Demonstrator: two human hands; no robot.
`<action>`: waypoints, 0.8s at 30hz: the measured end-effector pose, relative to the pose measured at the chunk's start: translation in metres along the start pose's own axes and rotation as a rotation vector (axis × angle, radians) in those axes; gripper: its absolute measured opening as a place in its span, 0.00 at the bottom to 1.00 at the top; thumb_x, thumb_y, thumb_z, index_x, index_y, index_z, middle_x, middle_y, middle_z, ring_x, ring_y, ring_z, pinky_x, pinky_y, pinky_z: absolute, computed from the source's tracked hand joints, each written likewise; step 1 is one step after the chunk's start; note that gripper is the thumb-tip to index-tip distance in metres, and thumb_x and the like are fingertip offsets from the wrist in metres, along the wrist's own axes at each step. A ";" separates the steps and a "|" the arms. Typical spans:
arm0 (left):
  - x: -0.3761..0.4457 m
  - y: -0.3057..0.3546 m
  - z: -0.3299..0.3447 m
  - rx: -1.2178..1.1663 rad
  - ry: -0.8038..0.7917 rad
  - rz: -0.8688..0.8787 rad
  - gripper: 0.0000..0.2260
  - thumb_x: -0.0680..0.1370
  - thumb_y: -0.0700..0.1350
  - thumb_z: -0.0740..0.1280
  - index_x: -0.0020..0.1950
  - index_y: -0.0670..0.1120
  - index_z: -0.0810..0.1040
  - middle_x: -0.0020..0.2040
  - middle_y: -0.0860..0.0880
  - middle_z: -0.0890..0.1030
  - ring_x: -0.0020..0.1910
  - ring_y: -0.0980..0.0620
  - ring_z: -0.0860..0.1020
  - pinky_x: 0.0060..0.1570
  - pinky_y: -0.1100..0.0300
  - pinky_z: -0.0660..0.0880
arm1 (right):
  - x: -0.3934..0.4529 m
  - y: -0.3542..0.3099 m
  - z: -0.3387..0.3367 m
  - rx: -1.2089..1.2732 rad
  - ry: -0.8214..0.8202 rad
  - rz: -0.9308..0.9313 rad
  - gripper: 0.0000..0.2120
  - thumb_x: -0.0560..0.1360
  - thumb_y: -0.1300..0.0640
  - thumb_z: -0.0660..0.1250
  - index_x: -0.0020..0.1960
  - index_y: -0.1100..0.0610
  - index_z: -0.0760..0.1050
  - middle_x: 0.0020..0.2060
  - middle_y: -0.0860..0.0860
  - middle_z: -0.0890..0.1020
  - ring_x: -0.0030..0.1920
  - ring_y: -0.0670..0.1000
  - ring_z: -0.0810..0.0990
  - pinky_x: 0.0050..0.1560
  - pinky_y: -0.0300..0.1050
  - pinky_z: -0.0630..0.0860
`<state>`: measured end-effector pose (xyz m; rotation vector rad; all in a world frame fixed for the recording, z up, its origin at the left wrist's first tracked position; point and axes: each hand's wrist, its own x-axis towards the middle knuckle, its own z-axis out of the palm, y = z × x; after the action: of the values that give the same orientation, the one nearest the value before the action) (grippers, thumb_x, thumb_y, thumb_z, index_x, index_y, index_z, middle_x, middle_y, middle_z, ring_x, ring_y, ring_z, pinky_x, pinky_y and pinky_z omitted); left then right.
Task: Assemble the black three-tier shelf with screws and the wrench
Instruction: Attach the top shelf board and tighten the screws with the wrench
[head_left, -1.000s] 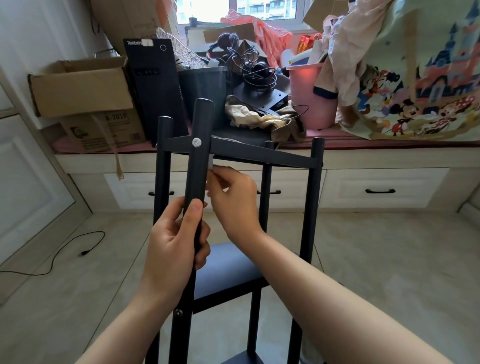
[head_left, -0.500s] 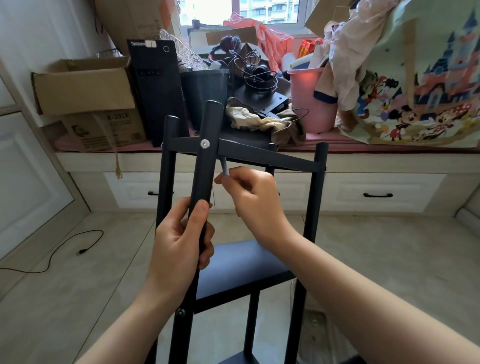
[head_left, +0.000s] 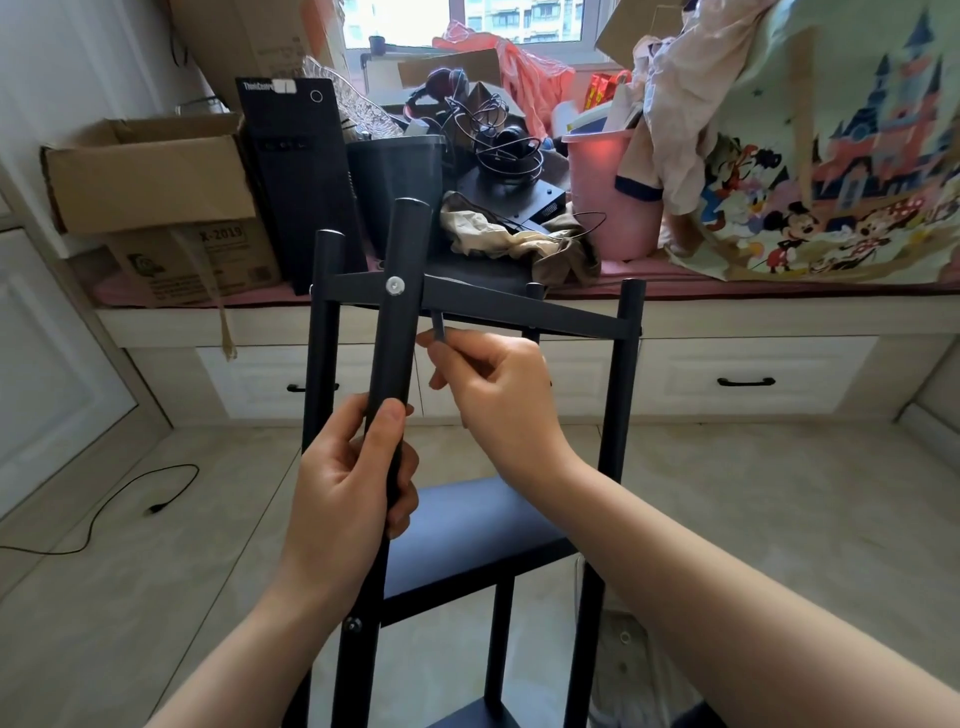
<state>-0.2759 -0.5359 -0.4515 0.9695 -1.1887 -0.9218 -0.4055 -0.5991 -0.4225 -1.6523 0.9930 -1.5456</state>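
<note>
From my remote seat, reading left to right: an open brown cardboard box (head_left: 150, 174) and a black desktop computer tower (head_left: 298, 176) sit on the cluttered window counter (head_left: 363, 317), with a pink plastic bucket (head_left: 605, 192) and a cartoon-printed cloth (head_left: 831, 171) farther right.

In front stands the black metal three-tier shelf (head_left: 470, 306), upright on the tiled floor (head_left: 779, 493), its top tier level with the counter edge and its middle tier (head_left: 467, 535) below my hands.

My left hand (head_left: 343, 499) is wrapped around the near front black tubular post (head_left: 397, 322), thumb up the front and fingers (head_left: 402, 514) curled behind, steadying it. The post runs nearly vertical, and a silver screw head (head_left: 395, 285) shows on its face where the top tier's rail crosses.

Just right of the post, my right hand (head_left: 493, 395) pinches the small grey metal wrench (head_left: 439, 327), whose short arm pokes upward out of the grip toward the underside of the top rail.

The relation that matters: the screw lies up and to the left of the wrench tip, near but apart, and it faces me, while the wrench points upward. I judge the right hand, the nearer one, must turn the tip toward the post's face to seat it. Whether that screw is fully tight I cannot tell.
</note>
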 end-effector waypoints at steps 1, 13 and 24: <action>0.000 0.000 0.000 -0.002 -0.001 -0.001 0.19 0.72 0.64 0.66 0.46 0.47 0.76 0.29 0.47 0.68 0.23 0.50 0.64 0.22 0.63 0.62 | 0.000 0.000 0.001 0.000 0.006 0.005 0.08 0.79 0.59 0.68 0.51 0.60 0.85 0.30 0.47 0.80 0.28 0.41 0.74 0.35 0.40 0.69; -0.003 0.001 0.004 -0.014 -0.009 -0.003 0.15 0.80 0.59 0.66 0.47 0.47 0.76 0.29 0.46 0.68 0.22 0.50 0.64 0.21 0.63 0.62 | 0.004 0.014 0.023 -0.117 0.194 -0.122 0.07 0.78 0.58 0.69 0.48 0.59 0.86 0.37 0.49 0.86 0.37 0.43 0.81 0.41 0.37 0.76; -0.001 0.002 0.005 -0.013 -0.029 0.008 0.14 0.76 0.60 0.66 0.46 0.51 0.78 0.29 0.47 0.68 0.22 0.51 0.65 0.21 0.63 0.62 | 0.011 0.013 0.049 0.016 0.305 -0.003 0.08 0.78 0.59 0.68 0.51 0.59 0.85 0.39 0.55 0.85 0.44 0.55 0.79 0.49 0.55 0.76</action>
<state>-0.2809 -0.5344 -0.4495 0.9427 -1.2086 -0.9388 -0.3576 -0.6165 -0.4323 -1.4335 1.1296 -1.8400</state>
